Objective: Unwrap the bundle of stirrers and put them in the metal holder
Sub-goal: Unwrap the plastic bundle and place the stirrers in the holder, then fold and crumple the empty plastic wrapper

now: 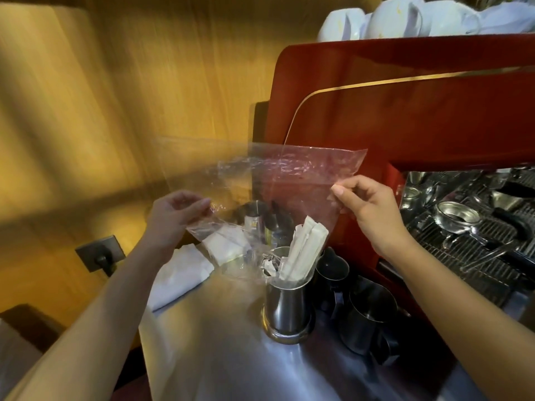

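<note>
- So at this point you had the clear plastic wrap (289,183) stretched out in the air between both hands, looking pretty much empty.
- Your left hand (173,215) was pinching one edge of it with its fingers (202,204) clenched on the film, and your right hand (373,209) had the opposite edge nipped between thumb and fingers (337,192).
- The stirrers (304,250) were already standing in the metal holder (288,308), just below and between your two sets of fingers, leaning a bit toward your right-hand side.
- The holder sat on the shiny desk (217,342), with dark pitchers (367,316) right beside it and a folded white cloth (179,273) under your left wrist.
- The red coffee machine (405,105) was behind your right-hand fingers.
- I'd say the job was basically done: bundle unwrapped, stirrers in. What was left looked like just ditching the wrap. Some crumpled bits sat in the holder too; couldn't tell what they were.
</note>
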### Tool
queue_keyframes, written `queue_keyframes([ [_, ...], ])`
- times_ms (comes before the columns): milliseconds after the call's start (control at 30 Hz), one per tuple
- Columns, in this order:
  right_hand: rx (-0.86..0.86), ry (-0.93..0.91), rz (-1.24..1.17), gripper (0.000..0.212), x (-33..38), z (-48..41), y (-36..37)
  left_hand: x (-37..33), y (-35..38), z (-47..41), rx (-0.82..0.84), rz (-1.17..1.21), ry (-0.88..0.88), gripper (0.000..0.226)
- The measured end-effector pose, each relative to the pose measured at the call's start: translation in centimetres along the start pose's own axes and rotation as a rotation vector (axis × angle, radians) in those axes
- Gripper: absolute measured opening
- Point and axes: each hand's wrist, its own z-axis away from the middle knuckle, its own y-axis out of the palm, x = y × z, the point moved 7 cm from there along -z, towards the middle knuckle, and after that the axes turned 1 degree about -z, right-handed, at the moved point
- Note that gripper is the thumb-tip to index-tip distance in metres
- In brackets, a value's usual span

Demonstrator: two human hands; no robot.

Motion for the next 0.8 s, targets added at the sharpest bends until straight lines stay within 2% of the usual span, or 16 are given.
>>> queue_keyframes([
  [67, 0.045, 0.078, 0.003, 0.008, -1.5, 0.5, 0.6, 0.0, -0.3, 0.0, -0.03, 0.005, 0.001, 0.015],
  [167, 0.075, 0.15, 0.028, 0.015, -3.4, 1.6, 1.0, 0.6, -0.3, 0.4, -0.032, 0.018, -0.024, 0.02],
  [267, 0.046, 0.162, 0.049, 0.018, -3.9, 1.8, 0.7, 1.8, 0.3, 1.1, 0.045, -0.041, -0.115, 0.024],
  [333, 0.043, 0.147, 0.059, 0.02, -3.6, 1.5, 0.7, 2.5, 0.7, 1.5, 0.084, -0.081, -0.141, 0.018],
  [400, 0.035, 0.115, 0.057, 0.021, -2.8, 1.0, 0.7, 2.2, 0.5, 1.6, 0.051, -0.099, -0.1, 0.004],
  [533, -0.037, 0.038, 0.003, 0.02, -0.8, -0.4, 0.3, 0.1, -0.6, 1.1, -0.04, -0.046, -0.009, 0.006],
  [800, 0.0, 0.029, -0.082, 0.015, 0.2, -0.4, 1.7, -0.3, -2.5, 1.2, -0.118, -0.021, 0.037, 0.006],
])
